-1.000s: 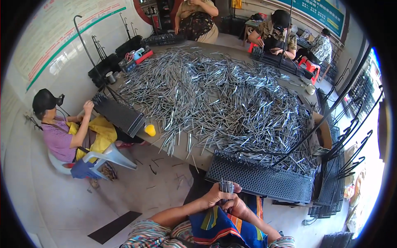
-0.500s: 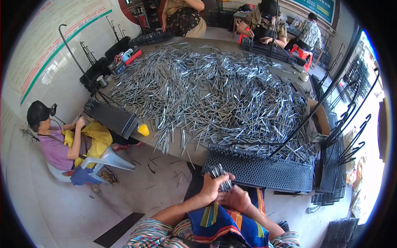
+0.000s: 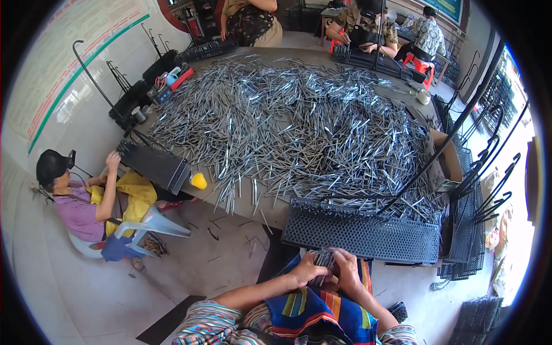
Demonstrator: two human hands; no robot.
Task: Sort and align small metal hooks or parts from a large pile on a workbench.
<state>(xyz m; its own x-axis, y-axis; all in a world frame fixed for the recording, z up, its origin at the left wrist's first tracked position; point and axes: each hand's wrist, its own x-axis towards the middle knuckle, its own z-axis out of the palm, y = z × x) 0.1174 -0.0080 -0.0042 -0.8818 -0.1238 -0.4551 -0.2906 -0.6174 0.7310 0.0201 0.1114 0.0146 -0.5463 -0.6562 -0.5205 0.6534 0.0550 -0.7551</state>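
Note:
Just in front of my lap, a bundle of thin grey metal strips (image 3: 324, 259) is gripped between my hands. My left hand (image 3: 305, 271) is closed round its left side. My right hand (image 3: 348, 270) presses on its right side with bent fingers; its fingertips are partly hidden. Right beyond my hands, a black perforated metal rack (image 3: 362, 234) rests along the table's near edge, with a row of small pieces along its far side. Behind the rack, a large heap of loose metal strips (image 3: 287, 126) covers most of the table.
A yellow cup (image 3: 198, 180) stands near the table's left edge. At left, a seated co-worker (image 3: 80, 195) handles another black rack (image 3: 154, 164). An open cardboard box (image 3: 445, 161) and hooked rods (image 3: 494, 190) stand at right. Other people work across the table.
The bundle has come lower and slightly right. My right hand has risen from beneath it to its right side. The left co-worker's hand has moved up to their rack.

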